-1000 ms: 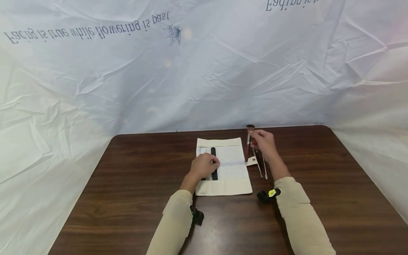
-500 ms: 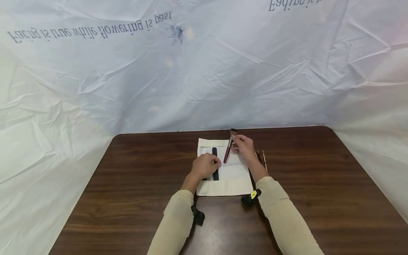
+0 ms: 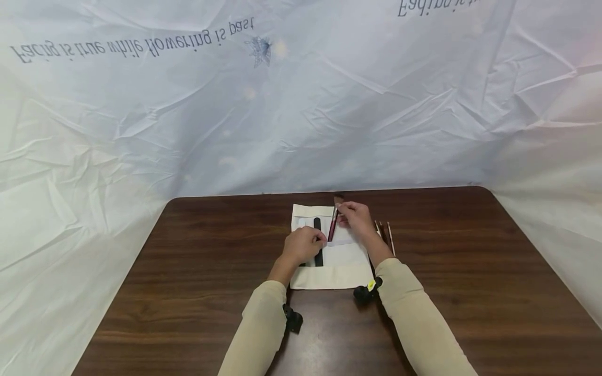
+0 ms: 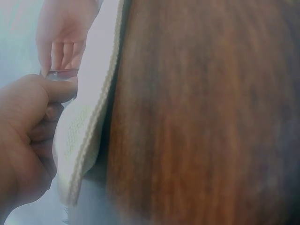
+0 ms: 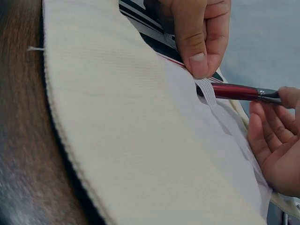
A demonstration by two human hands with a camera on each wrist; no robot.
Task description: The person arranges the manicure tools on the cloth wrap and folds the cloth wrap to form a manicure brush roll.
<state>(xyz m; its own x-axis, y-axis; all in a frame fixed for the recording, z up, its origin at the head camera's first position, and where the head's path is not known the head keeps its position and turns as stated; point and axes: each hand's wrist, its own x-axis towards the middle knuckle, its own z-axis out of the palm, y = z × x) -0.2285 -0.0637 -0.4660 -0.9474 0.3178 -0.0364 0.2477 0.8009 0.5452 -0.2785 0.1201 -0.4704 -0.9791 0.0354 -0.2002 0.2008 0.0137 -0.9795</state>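
A cream cloth tool pouch (image 3: 331, 278) lies unfolded on the dark wooden table. With thumb and fingertips, my left hand (image 3: 302, 244) pinches the white elastic band (image 5: 206, 92) across its middle. My right hand (image 3: 356, 217) pinches a makeup brush (image 3: 333, 225) near its metal collar, bristles toward the far side. In the right wrist view, the end of its red handle (image 5: 234, 91) meets the band and goes in under it. Beside my left fingers a black flat strip-like tool (image 3: 317, 224) sits in the pouch. The left wrist view is blurred.
To the right of the pouch, several thin tools (image 3: 391, 239) lie on the table (image 3: 188, 292), partly covered by my right forearm. A white sheet (image 3: 301, 130) with printed lettering hangs behind the table's far edge.
My right hand has carried the brush left from beside the pouch to over its middle, then lowered the handle end to the elastic band. My left hand has stayed in place.
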